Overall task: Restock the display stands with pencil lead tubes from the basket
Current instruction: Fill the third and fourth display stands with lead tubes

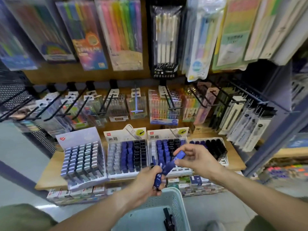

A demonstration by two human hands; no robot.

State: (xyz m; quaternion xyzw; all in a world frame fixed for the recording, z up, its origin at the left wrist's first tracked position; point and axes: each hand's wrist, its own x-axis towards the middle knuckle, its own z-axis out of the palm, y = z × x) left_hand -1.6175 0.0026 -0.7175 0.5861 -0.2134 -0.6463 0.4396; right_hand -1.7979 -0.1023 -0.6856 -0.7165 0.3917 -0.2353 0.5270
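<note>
Blue plastic pencil lead tubes are what both hands are busy with, held above the pale green perforated plastic basket (pixel 176 202) at the person's waist. The left hand (pixel 143 184) is closed around a small bunch of them, one dark blue tube (pixel 158 178) poking up from the fist. The right hand (pixel 195 157) pinches a single blue tube (pixel 173 161) between thumb and fingertips, drawing it away from the bunch. A few dark tubes lie in the basket's bottom. On the wooden shelf (pixel 48 172) ahead stand tiered white cardboard display stands; the one nearest the right hand (pixel 168 134) holds rows of white, blue and black tubes. I judge the step to be sorting one tube out for placement. Next comes matching its colour to the blue rows, finding a gap, and slotting it in upright without knocking its neighbours.
</note>
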